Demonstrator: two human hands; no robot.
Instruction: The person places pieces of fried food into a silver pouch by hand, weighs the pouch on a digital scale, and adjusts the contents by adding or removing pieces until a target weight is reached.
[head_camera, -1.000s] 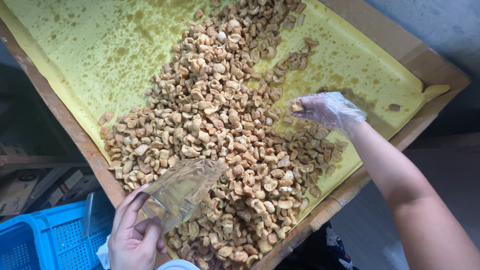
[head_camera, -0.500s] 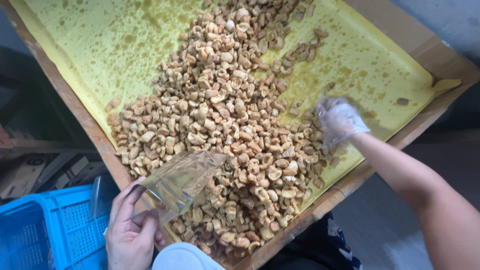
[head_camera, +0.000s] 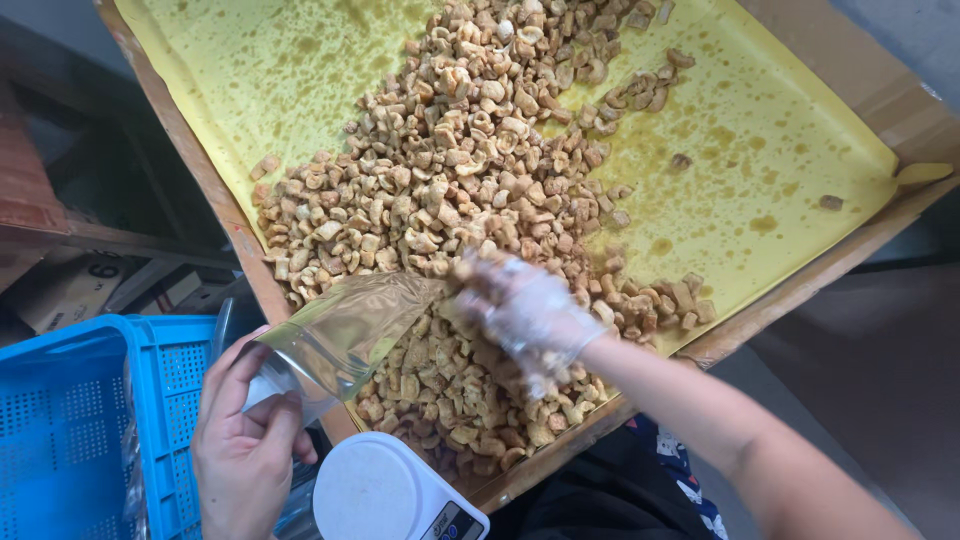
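Observation:
A big heap of small fried snack pieces (head_camera: 450, 190) lies on oil-stained yellow paper (head_camera: 760, 170) in a wooden tray (head_camera: 850, 255). My left hand (head_camera: 245, 440) grips a clear plastic bag (head_camera: 340, 335) by its lower end, its mouth pointing toward the heap. My right hand (head_camera: 525, 310), in a thin clear glove and blurred, is at the bag's mouth with a handful of snack pieces in its fingers.
A blue perforated plastic crate (head_camera: 90, 420) stands at the lower left. A white round scale (head_camera: 385, 495) sits by the tray's near edge. Wooden shelving and cardboard show at the far left. The tray's rim runs diagonally past my right forearm.
My right hand swept from the right side of the heap leftward to the bag's mouth with pieces in it. The left hand and bag stayed near the tray's lower edge.

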